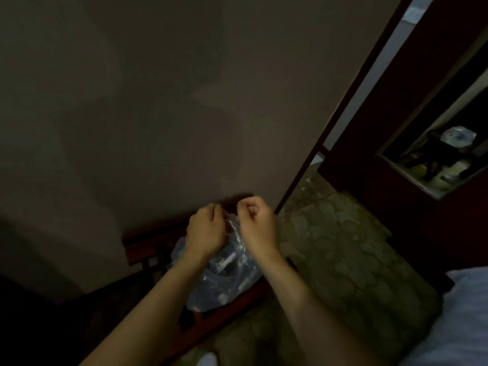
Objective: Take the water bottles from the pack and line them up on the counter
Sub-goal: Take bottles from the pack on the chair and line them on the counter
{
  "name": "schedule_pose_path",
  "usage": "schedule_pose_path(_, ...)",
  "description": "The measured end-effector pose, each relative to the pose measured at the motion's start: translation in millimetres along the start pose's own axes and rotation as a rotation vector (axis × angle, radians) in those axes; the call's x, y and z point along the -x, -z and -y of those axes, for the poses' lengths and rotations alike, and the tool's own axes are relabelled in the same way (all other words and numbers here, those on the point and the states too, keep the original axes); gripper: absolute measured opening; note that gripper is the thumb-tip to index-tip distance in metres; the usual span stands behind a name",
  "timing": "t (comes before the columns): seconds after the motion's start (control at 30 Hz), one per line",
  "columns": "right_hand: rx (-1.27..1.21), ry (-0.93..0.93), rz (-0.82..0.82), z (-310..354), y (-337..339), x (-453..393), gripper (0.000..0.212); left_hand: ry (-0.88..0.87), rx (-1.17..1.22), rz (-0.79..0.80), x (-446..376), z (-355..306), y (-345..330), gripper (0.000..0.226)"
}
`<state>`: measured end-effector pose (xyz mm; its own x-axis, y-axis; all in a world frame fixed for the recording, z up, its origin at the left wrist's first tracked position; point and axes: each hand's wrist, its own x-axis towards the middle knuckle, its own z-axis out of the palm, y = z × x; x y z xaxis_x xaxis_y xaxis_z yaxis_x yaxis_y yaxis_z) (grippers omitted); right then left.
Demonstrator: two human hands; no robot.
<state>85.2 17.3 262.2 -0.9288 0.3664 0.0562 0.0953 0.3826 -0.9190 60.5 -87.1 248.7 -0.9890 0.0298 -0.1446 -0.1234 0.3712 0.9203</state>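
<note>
A pack of water bottles [224, 276] in clear plastic wrap rests on a low dark wooden stand [148, 244] against the wall. The bottles inside are dim and blurred, so single ones are hard to make out. My left hand [204, 229] and my right hand [257, 224] are both above the top of the pack, fingers pinched on the clear wrap and close to each other. The wrap is stretched upward between them.
A plain wall [158, 101] fills the left and centre. A dark door frame [343, 101] runs diagonally at the right, with a mirror [443, 154] reflecting the pack. Patterned green floor [343, 247] lies to the right, and pale bedding [462, 313] at the lower right.
</note>
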Motion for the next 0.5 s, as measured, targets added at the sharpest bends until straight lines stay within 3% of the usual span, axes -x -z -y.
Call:
schedule_pose_path(0.17,0.070,-0.086,0.111,-41.1,-0.5,-43.1,0.017,0.125,-0.033,0.018,-40.0,20.3,-47.4,0.037)
schedule_pose_path(0.5,0.160,-0.192,0.345,-96.6,-23.3,-94.8,0.008,0.278,-0.036,-0.029,-86.8,72.7,-75.0,0.039)
